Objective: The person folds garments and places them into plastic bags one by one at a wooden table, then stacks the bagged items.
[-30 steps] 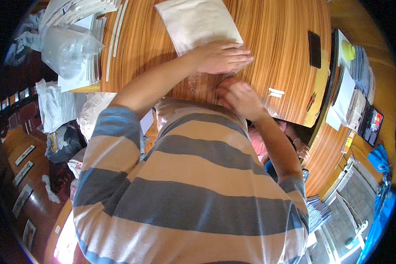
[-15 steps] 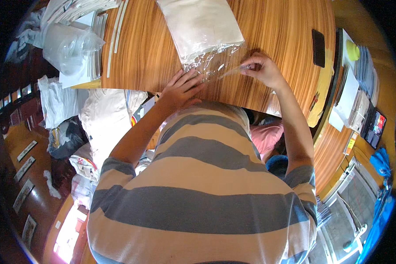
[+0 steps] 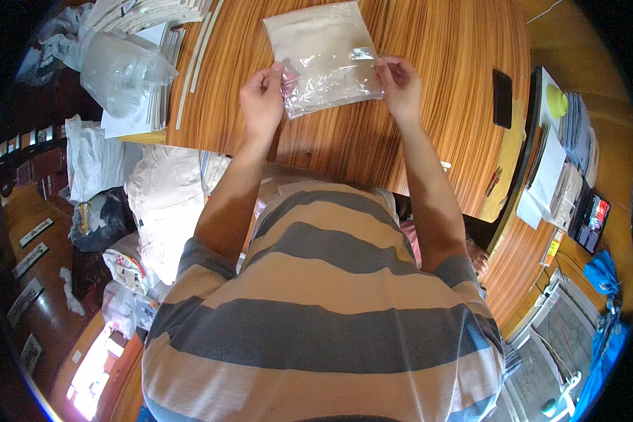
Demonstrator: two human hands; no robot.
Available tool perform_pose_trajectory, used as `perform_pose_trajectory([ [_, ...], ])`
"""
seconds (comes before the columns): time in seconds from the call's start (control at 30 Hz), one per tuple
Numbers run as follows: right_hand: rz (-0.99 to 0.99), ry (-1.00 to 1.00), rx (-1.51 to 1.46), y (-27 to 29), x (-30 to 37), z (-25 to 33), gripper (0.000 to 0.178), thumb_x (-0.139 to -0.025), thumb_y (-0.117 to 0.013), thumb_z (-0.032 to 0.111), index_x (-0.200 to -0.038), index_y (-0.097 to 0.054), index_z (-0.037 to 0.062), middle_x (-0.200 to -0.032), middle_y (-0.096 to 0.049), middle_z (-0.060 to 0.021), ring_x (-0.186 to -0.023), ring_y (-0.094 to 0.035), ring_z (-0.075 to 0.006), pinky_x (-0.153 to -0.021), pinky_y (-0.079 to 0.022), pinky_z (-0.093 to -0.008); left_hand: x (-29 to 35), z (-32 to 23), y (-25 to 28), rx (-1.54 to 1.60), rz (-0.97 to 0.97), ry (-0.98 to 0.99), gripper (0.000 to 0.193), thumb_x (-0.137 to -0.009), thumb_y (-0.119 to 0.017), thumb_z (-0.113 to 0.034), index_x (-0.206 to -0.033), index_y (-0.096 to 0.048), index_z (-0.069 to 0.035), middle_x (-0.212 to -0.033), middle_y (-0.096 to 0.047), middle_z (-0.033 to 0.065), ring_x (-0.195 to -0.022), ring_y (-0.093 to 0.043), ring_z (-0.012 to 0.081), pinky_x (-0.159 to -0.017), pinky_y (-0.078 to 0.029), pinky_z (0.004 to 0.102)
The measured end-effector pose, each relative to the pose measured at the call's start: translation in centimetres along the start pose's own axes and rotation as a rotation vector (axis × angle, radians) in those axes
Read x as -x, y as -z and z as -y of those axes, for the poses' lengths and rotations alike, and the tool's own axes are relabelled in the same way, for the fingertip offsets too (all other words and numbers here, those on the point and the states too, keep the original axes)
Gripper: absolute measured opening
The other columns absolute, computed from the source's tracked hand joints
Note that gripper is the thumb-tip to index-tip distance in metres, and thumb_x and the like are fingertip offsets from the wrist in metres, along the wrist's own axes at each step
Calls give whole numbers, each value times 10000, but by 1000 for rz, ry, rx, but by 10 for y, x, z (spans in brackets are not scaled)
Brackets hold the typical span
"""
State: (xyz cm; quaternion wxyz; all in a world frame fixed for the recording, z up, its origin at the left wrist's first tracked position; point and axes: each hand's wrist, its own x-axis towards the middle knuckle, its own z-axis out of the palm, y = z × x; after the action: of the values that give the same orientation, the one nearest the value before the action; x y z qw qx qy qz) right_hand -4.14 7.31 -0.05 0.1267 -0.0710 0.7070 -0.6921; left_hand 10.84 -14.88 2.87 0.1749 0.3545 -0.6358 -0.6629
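On the wooden table in front of me lies a clear plastic bag (image 3: 330,81) with a folded cream cloth (image 3: 320,35) inside. Its near end is folded over and shiny with creases. My left hand (image 3: 262,102) pinches the bag's left edge between thumb and fingers. At the opposite edge, my right hand (image 3: 402,88) is closed on the near right side, fingers bent over the plastic. Both forearms reach forward from my striped shirt.
A pile of clear plastic bags (image 3: 123,74) and stacked white sheets (image 3: 163,105) fill the table's left end. Two pale strips (image 3: 197,67) lie beside them. A black phone (image 3: 501,98) rests at the right. Cream cloth (image 3: 165,204) hangs below the table's left edge.
The bag's loose clear end has been folded over the cloth. My left hand has moved forward to the left edge and closed on it; my right hand has moved slightly left and forward.
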Motion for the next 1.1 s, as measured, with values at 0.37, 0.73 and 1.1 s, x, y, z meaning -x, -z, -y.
perform_pose_trajectory([
  [0.37, -46, 35, 319, -11, -12, -42, 237, -1073, -675, 193, -1057, -719, -39, -869, -757, -67, -758, -692, -106, -676, -563, -269, 11, 48, -20, 274, -73, -65, 271, -1091, -646, -221, -1114, -723, 38, -978, -774, 74, -743, -691, 102, -684, -543, 250],
  [0.73, -189, 122, 481, -19, -14, -33, 338, -1126, -570, 312, -985, -664, 19, -629, -619, -47, -558, -619, -138, -536, -505, -323, -19, 46, -28, -455, -271, -489, 182, -1095, -596, -158, -1155, -676, -6, -917, -725, 209, -734, -705, 325, -689, -564, 416],
  [1.1, -224, 18, 667, -21, -29, -14, 372, -995, -712, 370, -912, -778, 14, -842, -732, -265, -784, -737, -458, -707, -582, -488, -42, 18, -24, -626, -154, -124, 228, -1045, -675, -243, -1048, -650, -16, -809, -726, 219, -754, -747, 402, -668, -564, 500],
])
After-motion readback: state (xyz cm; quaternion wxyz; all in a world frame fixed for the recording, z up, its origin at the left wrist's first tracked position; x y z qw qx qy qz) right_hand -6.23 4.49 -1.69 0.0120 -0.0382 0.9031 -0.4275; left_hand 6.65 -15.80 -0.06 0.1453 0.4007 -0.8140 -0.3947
